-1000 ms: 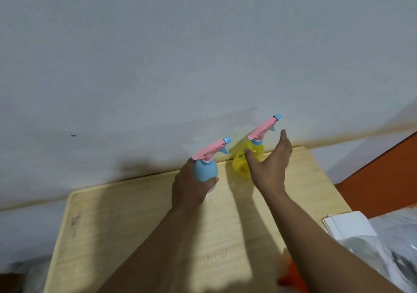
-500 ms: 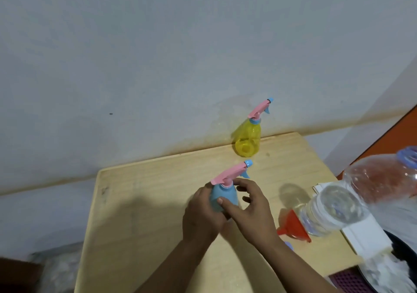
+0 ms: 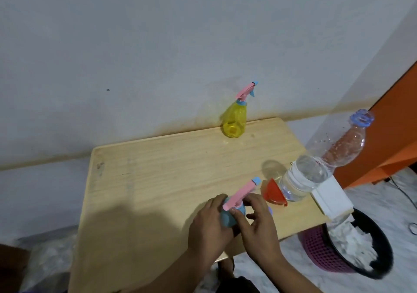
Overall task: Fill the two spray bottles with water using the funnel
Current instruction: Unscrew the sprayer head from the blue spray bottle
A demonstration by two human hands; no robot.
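Gripping the blue spray bottle (image 3: pixel 228 218) near the table's (image 3: pixel 158 179) front edge, the left hand (image 3: pixel 209 227) wraps its body while the right hand (image 3: pixel 257 222) pinches the collar under the pink trigger head (image 3: pixel 239 194), apparently to unscrew it. Filling looks not yet begun: the red funnel (image 3: pixel 273 194) lies on its side beside the clear water bottle (image 3: pixel 316 170), and the yellow spray bottle (image 3: pixel 234 120) stands capped, well apart by the wall. Both bottles remain to be opened and filled.
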